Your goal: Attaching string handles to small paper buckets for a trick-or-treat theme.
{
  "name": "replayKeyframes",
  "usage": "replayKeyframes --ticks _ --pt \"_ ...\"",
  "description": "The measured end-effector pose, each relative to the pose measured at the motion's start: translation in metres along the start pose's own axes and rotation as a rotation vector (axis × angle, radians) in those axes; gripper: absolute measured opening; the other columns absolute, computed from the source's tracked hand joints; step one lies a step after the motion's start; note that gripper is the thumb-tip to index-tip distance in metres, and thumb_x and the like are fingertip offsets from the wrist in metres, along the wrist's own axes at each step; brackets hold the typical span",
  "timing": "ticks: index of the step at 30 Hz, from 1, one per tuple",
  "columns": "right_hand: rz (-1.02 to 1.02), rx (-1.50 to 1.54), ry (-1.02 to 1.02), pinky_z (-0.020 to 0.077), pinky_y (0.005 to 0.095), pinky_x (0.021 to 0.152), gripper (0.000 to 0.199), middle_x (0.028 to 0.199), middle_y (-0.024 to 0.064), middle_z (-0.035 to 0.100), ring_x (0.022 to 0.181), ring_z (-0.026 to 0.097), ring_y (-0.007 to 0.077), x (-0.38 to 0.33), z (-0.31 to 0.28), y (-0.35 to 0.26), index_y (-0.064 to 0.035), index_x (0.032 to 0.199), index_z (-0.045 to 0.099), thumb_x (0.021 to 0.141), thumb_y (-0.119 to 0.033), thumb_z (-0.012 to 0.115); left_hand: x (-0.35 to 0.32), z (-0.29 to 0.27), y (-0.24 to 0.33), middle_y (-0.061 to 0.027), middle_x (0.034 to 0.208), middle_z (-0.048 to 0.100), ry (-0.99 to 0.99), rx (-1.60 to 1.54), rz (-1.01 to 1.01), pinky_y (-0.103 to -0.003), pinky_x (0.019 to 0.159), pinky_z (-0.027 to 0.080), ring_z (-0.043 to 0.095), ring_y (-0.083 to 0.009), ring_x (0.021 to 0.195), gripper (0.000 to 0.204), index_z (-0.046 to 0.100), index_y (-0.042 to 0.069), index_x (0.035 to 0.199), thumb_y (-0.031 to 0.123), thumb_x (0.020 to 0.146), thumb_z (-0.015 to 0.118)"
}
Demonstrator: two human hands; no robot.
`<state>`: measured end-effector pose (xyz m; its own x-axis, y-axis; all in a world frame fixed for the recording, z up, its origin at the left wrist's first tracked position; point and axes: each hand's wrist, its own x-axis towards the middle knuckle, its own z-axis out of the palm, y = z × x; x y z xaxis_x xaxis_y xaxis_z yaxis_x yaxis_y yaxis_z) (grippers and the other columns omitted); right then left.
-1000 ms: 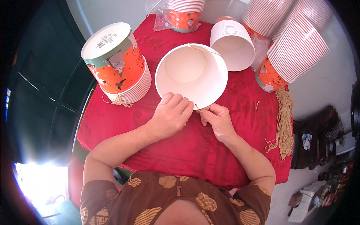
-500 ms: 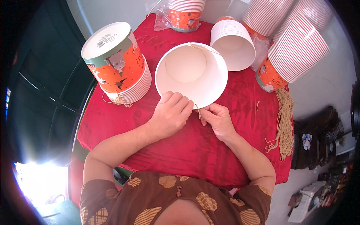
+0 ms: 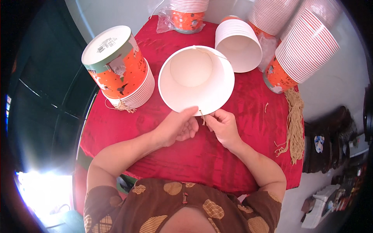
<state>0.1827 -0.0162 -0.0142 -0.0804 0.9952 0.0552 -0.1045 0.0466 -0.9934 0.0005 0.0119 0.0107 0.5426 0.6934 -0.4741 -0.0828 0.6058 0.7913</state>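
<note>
A white-lined paper bucket [image 3: 194, 95] lies tilted on the red cloth, its open mouth toward me. Thin tan twine [image 3: 203, 119] passes through a hole at its near rim, with a short end hanging out; another stretch of the twine runs along the far rim. My left hand [image 3: 179, 126] grips the near rim, thumb on the inner side and fingers curled below. Just right of the hole, my right hand [image 3: 223, 125] is closed in a pinch at the twine and the rim. Its fingertips are partly hidden.
An upside-down stack of orange patterned buckets [image 3: 120, 73] stands at left. Nested buckets [image 3: 307, 50] lean at right, with a white bucket stack [image 3: 239, 44] and plastic-wrapped buckets [image 3: 188, 17] behind. A twine bundle [image 3: 294, 128] hangs over the right side of the red-covered table [image 3: 241, 163].
My left hand has turned over: its thumb now presses inside the rim, where the fingers were. My right hand has moved up slightly, closer to the hole.
</note>
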Motion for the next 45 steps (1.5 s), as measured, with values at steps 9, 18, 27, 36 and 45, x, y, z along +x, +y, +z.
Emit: replayKeyframes --ticks 9,18,27,36,45 --pt "-0.41 -0.497 0.012 0.0446 0.0287 0.057 0.005 0.076 0.0077 0.061 0.062 0.057 0.0144 -0.002 0.004 -0.003 0.0015 0.09 0.062 0.085 0.001 0.062 0.006 -0.011 -0.006 -0.0068 0.063 0.055 -0.08 -0.178 0.106 -0.025 0.04 0.026 0.043 -0.0129 0.046 0.043 0.054 0.006 0.078 0.038 0.101 0.036" --pt "-0.682 -0.736 -0.035 0.0431 0.033 0.05 0.014 0.072 0.0111 0.056 0.058 0.056 0.0237 -0.002 0.004 -0.002 0.0008 0.087 0.06 0.075 0.009 0.063 0.004 -0.006 -0.008 -0.0046 0.068 0.057 -0.052 -0.187 0.2 -0.025 0.04 0.028 0.046 -0.0124 0.048 0.021 0.057 0.007 0.088 0.028 0.094 0.056" --pt "-0.771 -0.784 -0.091 0.0475 0.0359 0.051 0.015 0.072 0.0105 0.056 0.061 0.059 0.0267 -0.005 0.006 -0.004 -0.0007 0.086 0.061 0.073 0.005 0.066 0.002 -0.003 -0.011 -0.0035 0.069 0.058 0.012 -0.142 0.151 -0.023 0.036 0.03 0.05 -0.011 0.048 0.015 0.056 0.007 0.098 0.015 0.089 0.065" --pt "-0.845 -0.791 -0.061 0.0404 0.033 0.044 0.019 0.067 0.0086 0.054 0.051 0.053 0.0226 -0.002 0.003 -0.005 -0.0007 0.083 0.06 0.068 0.01 0.066 0.001 -0.008 -0.011 -0.0047 0.07 0.058 -0.102 -0.188 0.124 -0.025 0.037 0.031 0.05 -0.0132 0.049 0.015 0.055 0.006 0.099 0.012 0.089 0.064" --pt "-1.1 -0.915 0.071 0.0414 0.0333 0.044 0.018 0.066 0.0066 0.051 0.053 0.053 0.022 0.003 0.004 -0.049 -0.0019 0.084 0.061 0.069 0.004 0.069 -0.024 0.011 0.019 -0.0053 0.065 0.06 -0.018 -0.039 0.271 -0.022 0.036 0.034 0.051 -0.011 0.045 0.019 0.06 0.002 0.084 0.019 0.092 0.063"
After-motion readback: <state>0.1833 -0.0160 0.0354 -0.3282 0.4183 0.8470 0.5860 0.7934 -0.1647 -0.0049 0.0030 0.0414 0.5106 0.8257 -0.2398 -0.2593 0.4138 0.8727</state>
